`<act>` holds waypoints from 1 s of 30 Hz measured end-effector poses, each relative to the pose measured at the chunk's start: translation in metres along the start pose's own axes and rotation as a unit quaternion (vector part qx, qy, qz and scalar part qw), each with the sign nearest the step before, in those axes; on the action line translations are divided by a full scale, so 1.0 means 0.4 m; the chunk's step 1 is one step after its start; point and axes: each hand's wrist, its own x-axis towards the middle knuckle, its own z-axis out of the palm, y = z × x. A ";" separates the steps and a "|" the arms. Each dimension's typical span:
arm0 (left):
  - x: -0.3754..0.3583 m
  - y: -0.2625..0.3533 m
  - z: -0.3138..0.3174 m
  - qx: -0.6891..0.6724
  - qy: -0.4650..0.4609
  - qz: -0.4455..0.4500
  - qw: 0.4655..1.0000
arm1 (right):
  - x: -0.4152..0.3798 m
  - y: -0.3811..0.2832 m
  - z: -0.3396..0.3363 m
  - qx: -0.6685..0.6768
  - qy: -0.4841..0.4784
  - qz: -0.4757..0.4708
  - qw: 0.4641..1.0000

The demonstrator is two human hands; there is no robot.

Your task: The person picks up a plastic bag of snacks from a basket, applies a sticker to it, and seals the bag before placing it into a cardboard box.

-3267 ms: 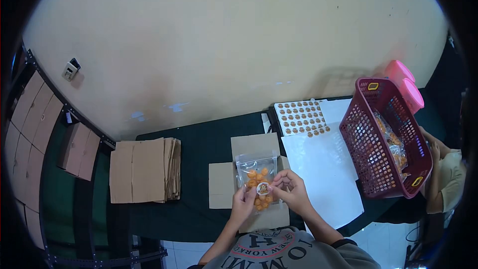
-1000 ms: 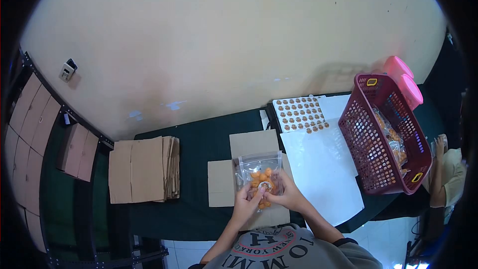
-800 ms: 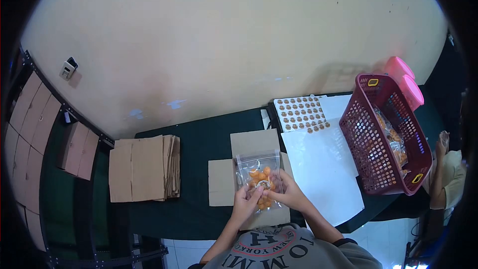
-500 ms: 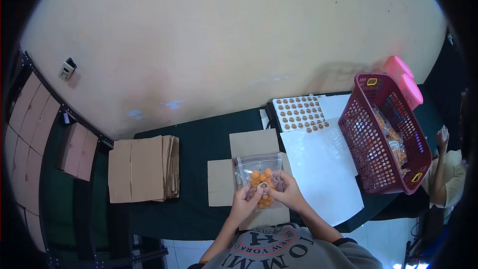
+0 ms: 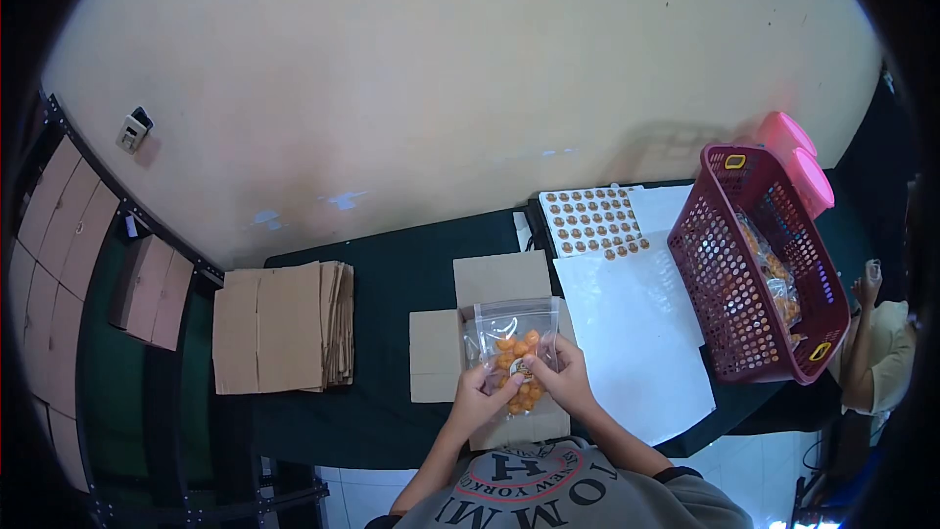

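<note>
A clear zip-lock bag of round orange snacks (image 5: 508,342) is held up between my two hands, over an open cardboard box (image 5: 501,279) with its flaps folded out. My left hand (image 5: 478,400) grips the bag's lower left side, with its thumb on the front. On the right side, my right hand (image 5: 566,378) holds the bag, and its thumb presses near a small round sticker (image 5: 519,369) on the front. The thumbs partly cover the sticker.
Flattened cardboard boxes (image 5: 284,328) are stacked at left. To the right lie a sheet of round stickers (image 5: 592,220) and white backing paper (image 5: 636,333). A maroon basket (image 5: 720,284) holds bagged snacks, with pink containers (image 5: 808,176) behind. Another person's arm (image 5: 862,353) shows at far right.
My thumbs have shifted on the bag's front; the right thumb has moved up and right, showing more of the sticker. The bag has moved slightly right.
</note>
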 end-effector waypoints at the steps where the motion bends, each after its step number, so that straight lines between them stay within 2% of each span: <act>1: 0.004 0.006 -0.003 0.014 -0.005 0.001 1.000 | 0.002 0.003 -0.001 -0.004 -0.015 0.000 1.000; 2: 0.009 0.006 0.004 0.013 -0.006 0.001 1.000 | 0.004 0.005 -0.002 -0.009 -0.030 0.000 1.000; 4: 0.019 0.000 0.020 -0.068 0.062 -0.020 0.996 | 0.006 0.013 -0.006 -0.039 -0.039 -0.009 0.998; 7: 0.021 -0.019 0.016 -0.013 0.064 -0.013 0.998 | 0.008 0.023 -0.007 -0.059 -0.047 -0.017 0.997; 13: 0.024 -0.025 0.017 -0.017 0.123 -0.012 0.992 | 0.012 0.004 -0.008 -0.114 -0.081 -0.052 0.989; 15: 0.023 -0.006 0.016 -0.007 0.121 -0.016 0.992 | 0.013 0.008 -0.010 -0.128 -0.095 -0.067 0.985; 18: 0.025 -0.014 0.014 -0.010 0.124 -0.025 0.992 | 0.015 0.006 -0.014 -0.109 -0.106 -0.041 0.987; 20: 0.027 -0.030 0.010 -0.024 0.128 -0.032 0.991 | 0.013 -0.007 -0.015 -0.159 -0.120 -0.075 0.977; 26: 0.025 -0.029 -0.001 -0.074 0.059 -0.025 0.995 | 0.005 0.038 -0.024 -0.014 -0.102 -0.011 0.995; 29: 0.019 -0.002 0.003 -0.086 0.004 -0.024 0.996 | 0.008 0.041 -0.035 0.003 -0.100 0.034 0.994; 30: 0.020 -0.014 -0.003 -0.075 -0.007 -0.052 0.996 | 0.009 0.032 -0.035 0.003 -0.100 0.034 0.994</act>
